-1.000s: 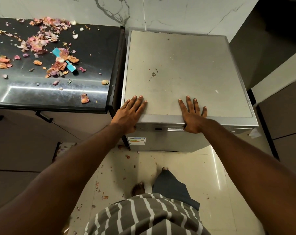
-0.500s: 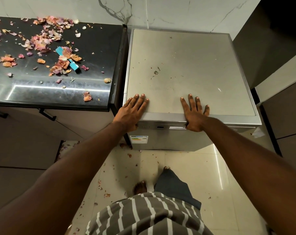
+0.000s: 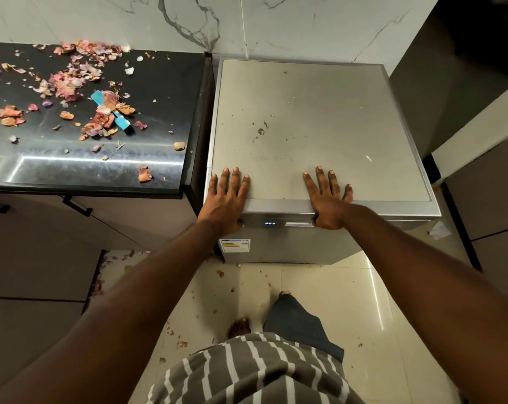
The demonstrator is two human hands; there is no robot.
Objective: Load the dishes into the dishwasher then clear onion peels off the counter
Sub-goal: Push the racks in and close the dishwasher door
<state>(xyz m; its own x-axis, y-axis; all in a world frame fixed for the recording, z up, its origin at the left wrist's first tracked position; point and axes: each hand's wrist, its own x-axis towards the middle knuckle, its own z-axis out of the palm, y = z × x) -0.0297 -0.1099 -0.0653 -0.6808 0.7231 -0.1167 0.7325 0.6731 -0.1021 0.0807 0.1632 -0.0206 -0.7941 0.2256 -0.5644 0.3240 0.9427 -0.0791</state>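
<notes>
Both palms flat, fingers spread wide: left hand [image 3: 228, 201], right hand [image 3: 328, 199] on dishwasher [image 3: 311, 121] front edge, likely pushing door closed. Onion peels [image 3: 72, 83] on bench [image 3: 159, 91], uncleared.

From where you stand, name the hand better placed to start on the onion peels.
Left. The left hand rests on the dishwasher corner beside the black counter holding the onion peels; the right hand is farther away.
</notes>
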